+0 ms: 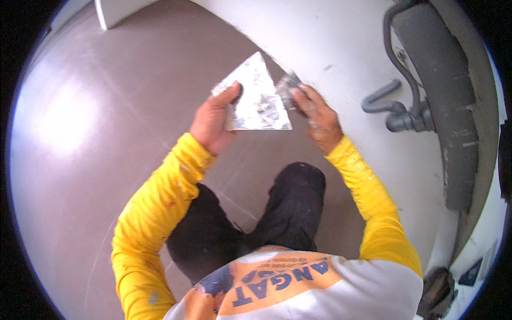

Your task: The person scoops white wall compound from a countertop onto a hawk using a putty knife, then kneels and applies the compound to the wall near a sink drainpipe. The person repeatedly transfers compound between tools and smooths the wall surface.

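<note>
My left hand (216,120) grips a flat plate (256,101) with a tapering outline, smeared with white and silvery material, its thumb over the left edge. My right hand (320,114) is closed on a small grey, smeared scraper-like blade (288,88), held beside the plate's right edge and partly blurred. Both forearms are in yellow sleeves, and my dark-trousered knees show below the hands.
A white wall (336,48) runs along the front and right, with grey bent pipes (405,117) and a long dark grey slab (453,133). A white upright edge (104,13) stands at the top left above the glossy grey-brown floor (80,170). Dark items (437,293) sit at bottom right.
</note>
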The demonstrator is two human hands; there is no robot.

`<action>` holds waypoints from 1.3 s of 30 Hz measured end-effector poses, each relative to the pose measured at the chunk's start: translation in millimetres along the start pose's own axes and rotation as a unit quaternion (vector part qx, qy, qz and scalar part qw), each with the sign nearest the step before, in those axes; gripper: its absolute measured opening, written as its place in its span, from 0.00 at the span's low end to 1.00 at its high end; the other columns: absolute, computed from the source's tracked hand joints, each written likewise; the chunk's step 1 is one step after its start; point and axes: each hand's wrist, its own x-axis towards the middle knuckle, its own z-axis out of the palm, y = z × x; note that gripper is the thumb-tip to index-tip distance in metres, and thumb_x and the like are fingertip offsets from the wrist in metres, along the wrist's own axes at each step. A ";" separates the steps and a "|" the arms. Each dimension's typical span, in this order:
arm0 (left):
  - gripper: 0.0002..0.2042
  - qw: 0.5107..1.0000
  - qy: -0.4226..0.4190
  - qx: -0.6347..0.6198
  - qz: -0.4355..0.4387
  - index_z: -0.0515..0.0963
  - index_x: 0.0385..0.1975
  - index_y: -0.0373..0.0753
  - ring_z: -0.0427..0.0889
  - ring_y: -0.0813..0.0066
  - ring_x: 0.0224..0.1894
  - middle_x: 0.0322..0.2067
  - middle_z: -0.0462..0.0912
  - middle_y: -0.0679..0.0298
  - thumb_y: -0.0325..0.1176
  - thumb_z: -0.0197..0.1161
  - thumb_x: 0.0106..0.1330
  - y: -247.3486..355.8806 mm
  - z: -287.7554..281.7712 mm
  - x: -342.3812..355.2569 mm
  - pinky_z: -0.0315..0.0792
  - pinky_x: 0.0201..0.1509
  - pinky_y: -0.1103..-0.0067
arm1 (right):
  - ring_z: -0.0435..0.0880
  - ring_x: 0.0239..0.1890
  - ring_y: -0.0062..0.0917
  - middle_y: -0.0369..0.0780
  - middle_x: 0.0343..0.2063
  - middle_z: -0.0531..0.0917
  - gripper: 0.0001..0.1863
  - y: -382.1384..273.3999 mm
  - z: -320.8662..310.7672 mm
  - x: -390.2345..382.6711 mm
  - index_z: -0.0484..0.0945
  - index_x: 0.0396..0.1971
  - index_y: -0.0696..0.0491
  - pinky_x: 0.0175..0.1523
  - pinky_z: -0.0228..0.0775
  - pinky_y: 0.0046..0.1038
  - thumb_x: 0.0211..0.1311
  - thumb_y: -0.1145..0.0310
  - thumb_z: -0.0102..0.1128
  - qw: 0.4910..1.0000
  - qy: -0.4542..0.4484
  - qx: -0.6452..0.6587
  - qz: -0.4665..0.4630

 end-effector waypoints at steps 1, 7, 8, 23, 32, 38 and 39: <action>0.14 0.999 -0.022 -0.029 0.020 0.73 0.51 0.38 0.85 0.68 0.45 0.44 0.83 0.61 0.40 0.55 0.73 3.3 2.0 -2.5 0.79 0.55 0.71 | 0.80 0.55 0.40 0.50 0.56 0.76 0.36 1.9 0.0 -4.2 0.68 0.66 0.43 0.49 0.81 0.32 0.56 0.84 0.52 0.999 0.032 0.007 0.033; 0.18 0.840 0.027 0.393 0.373 0.75 0.52 0.35 0.75 0.84 0.37 0.35 0.79 0.70 0.43 0.53 0.75 10.4 12.6 -15.1 0.72 0.43 0.79 | 0.87 0.34 0.30 0.42 0.33 0.86 0.08 -19.6 0.3 -26.3 0.79 0.39 0.57 0.34 0.84 0.29 0.65 0.69 0.57 0.457 0.135 0.758 0.446; 0.20 0.814 0.037 0.424 0.395 0.75 0.56 0.34 0.73 0.86 0.37 0.35 0.78 0.73 0.43 0.53 0.75 7.0 14.1 -16.2 0.72 0.42 0.80 | 0.87 0.33 0.30 0.43 0.33 0.86 0.08 -24.1 0.8 -24.0 0.79 0.38 0.57 0.32 0.84 0.29 0.64 0.68 0.57 0.411 0.133 0.781 0.451; 0.35 0.501 -0.241 0.708 0.435 0.71 0.63 0.48 0.70 0.54 0.65 0.63 0.73 0.61 0.18 0.69 0.51 -19.6 35.6 -2.2 0.64 0.70 0.61 | 0.85 0.27 0.20 0.40 0.32 0.86 0.09 0.7 -13.7 -21.4 0.79 0.39 0.57 0.24 0.78 0.18 0.65 0.69 0.53 0.318 0.073 0.880 0.346; 0.12 0.707 -0.139 0.660 0.212 0.78 0.52 0.40 0.83 0.57 0.51 0.53 0.81 0.57 0.34 0.57 0.72 -20.9 18.0 4.2 0.75 0.60 0.64 | 0.83 0.50 0.38 0.42 0.51 0.81 0.22 7.2 -73.2 -21.0 0.72 0.58 0.54 0.47 0.82 0.39 0.65 0.67 0.59 0.541 0.182 0.809 0.141; 0.16 0.998 -0.056 0.006 0.037 0.74 0.50 0.37 0.85 0.68 0.46 0.48 0.82 0.60 0.43 0.53 0.74 -4.6 8.3 6.1 0.78 0.54 0.67 | 0.72 0.63 0.46 0.47 0.62 0.72 0.31 -21.0 -69.0 7.7 0.69 0.64 0.45 0.63 0.69 0.49 0.59 0.77 0.56 0.958 0.101 0.247 -0.103; 0.18 0.999 -0.048 -0.012 0.023 0.71 0.55 0.38 0.84 0.65 0.48 0.50 0.81 0.59 0.43 0.52 0.74 -4.5 8.3 5.0 0.77 0.57 0.68 | 0.69 0.66 0.46 0.47 0.63 0.71 0.34 -26.4 -61.2 12.2 0.68 0.65 0.43 0.66 0.65 0.48 0.57 0.81 0.56 0.964 0.071 0.220 -0.131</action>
